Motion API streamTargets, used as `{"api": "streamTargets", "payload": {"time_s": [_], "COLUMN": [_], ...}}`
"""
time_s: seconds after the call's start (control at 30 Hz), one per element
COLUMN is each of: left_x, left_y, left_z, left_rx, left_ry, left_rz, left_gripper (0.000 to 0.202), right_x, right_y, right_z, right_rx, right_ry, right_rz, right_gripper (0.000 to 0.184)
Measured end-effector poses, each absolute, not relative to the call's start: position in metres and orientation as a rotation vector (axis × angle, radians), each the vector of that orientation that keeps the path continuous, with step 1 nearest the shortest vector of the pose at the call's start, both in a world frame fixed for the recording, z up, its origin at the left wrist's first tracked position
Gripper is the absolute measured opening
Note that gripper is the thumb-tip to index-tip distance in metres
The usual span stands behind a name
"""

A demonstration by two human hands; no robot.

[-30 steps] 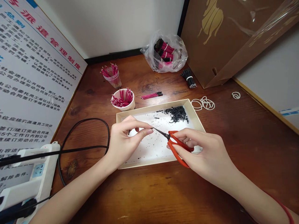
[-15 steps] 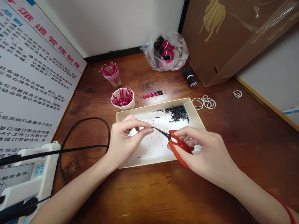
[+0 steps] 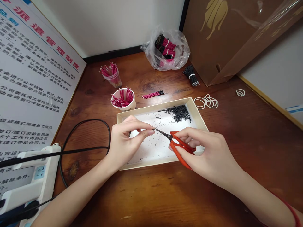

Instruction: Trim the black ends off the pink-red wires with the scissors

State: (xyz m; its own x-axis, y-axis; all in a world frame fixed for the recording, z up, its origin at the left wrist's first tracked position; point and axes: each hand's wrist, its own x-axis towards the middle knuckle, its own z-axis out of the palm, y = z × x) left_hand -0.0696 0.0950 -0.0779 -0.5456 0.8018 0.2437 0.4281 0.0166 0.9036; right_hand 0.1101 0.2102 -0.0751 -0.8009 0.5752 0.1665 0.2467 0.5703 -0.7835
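Observation:
My right hand [image 3: 205, 151] grips red-handled scissors [image 3: 169, 136], their dark pointed blades aimed left and looking nearly closed. The blade tips meet the thumb and forefinger of my left hand [image 3: 129, 137], which are pinched together. Whatever sits in that pinch is mostly hidden; only a small dark bit shows at the fingertips. Both hands are over a shallow cream box [image 3: 151, 163] with a white bottom. In its far right corner lies a heap of short black tubing pieces [image 3: 178, 113], and tiny dark snippets are scattered across the bottom.
Behind the box stand a white cup [image 3: 132, 102] and a clear cup [image 3: 115, 78], both holding pink wires. Farther right lie black-tipped pink wires [image 3: 152, 94], a plastic bag [image 3: 175, 64] of bundles, a black wire bundle [image 3: 191, 75] and rubber bands [image 3: 208, 101]. A power strip [image 3: 50, 164] is left.
The view has shifted very slightly. Both hands and the scissors keep practically the same pose, blade tips still at my left fingertips.

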Motion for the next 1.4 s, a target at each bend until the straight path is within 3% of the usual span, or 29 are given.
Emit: {"api": "streamTargets", "payload": {"time_s": [1.4], "left_x": [-0.0702], "left_y": [0.0957], "left_z": [-0.0797], "left_rx": [1.279], "left_ry": [1.932], "left_rz": [1.557], "left_gripper": [0.016], "right_x": [0.1100], "right_y": [0.2095], "right_z": [-0.0762], "right_rx": [-0.633], "right_ry": [-2.366], "right_rz": [1.122], "right_gripper": [0.009]}}
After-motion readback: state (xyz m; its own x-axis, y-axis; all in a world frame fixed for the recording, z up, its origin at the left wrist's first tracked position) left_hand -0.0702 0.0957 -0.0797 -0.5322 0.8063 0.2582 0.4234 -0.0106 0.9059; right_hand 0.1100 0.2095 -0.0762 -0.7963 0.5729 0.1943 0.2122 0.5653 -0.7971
